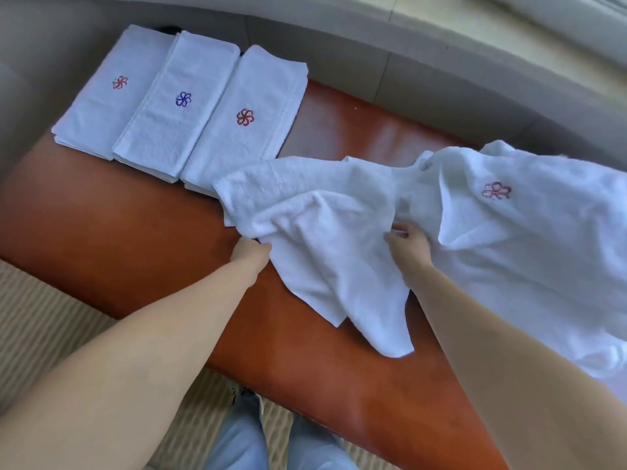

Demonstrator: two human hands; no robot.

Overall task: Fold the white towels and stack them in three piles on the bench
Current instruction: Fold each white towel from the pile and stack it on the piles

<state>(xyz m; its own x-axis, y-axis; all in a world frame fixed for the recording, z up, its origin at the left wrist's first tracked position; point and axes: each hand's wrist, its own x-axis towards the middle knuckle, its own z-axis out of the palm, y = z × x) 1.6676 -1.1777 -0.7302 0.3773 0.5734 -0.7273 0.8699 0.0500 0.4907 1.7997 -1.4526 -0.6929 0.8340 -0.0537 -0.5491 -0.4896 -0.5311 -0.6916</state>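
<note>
Terry towel (pixel 322 232) (crumpled) on bench (pixel 101 239)

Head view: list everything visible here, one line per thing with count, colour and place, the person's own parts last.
folded towel piles: three, white, side by side at the bench's far left end; emblems red, blue, red from left to right.
loose towel: one, white, crumpled, mid-bench, its far left corner overlapping the nearest pile.
unfolded towel heap: count unclear, white with a red emblem, right end of bench.
bench: one, reddish-brown padded top, running left to right.
carpet: beige, ribbed, near side of bench.
ledge: grey, behind bench.
legs: two, light blue trousers, bottom centre.
left hand: grips the loose towel's near left edge.
right hand: pinches the towel's middle.
</note>
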